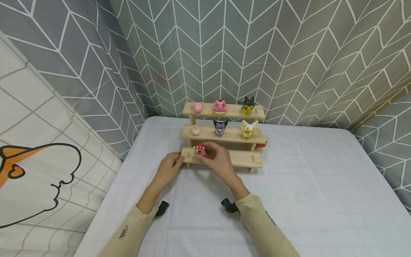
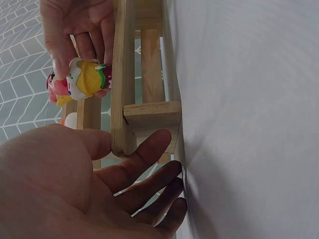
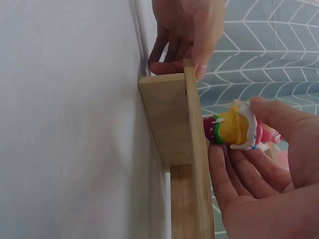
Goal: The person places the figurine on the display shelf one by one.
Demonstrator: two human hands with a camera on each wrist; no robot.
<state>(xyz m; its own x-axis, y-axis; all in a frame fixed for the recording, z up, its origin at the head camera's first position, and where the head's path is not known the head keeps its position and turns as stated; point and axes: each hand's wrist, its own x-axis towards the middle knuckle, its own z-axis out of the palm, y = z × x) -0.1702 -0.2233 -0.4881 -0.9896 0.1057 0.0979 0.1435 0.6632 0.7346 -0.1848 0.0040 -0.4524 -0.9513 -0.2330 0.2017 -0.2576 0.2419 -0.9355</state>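
My right hand (image 1: 221, 161) pinches a small colourful toy figurine (image 1: 199, 150) between thumb and fingers over the left end of the bottom step. The figurine has a pink-red face and top; in the right wrist view its yellow body (image 3: 233, 125) has white icing-like trim and a dark red, green-edged base beside the plank. My left hand (image 1: 168, 167) grips the left end of the three-tier wooden display stand (image 1: 240, 157). In the left wrist view, its thumb (image 2: 94, 142) lies at the plank's upper side and the index finger (image 2: 157, 144) is underneath.
On the top step stand a pink pig figurine (image 1: 198, 107), a pink figurine (image 1: 219, 106) and a dark-hooded yellow one (image 1: 247, 105). The middle step bears a white duck-like figurine (image 1: 195, 130), a purple-black one (image 1: 220, 128) and a white-yellow one (image 1: 248, 129). A red figurine (image 1: 261, 144) shows behind the stand's right side.
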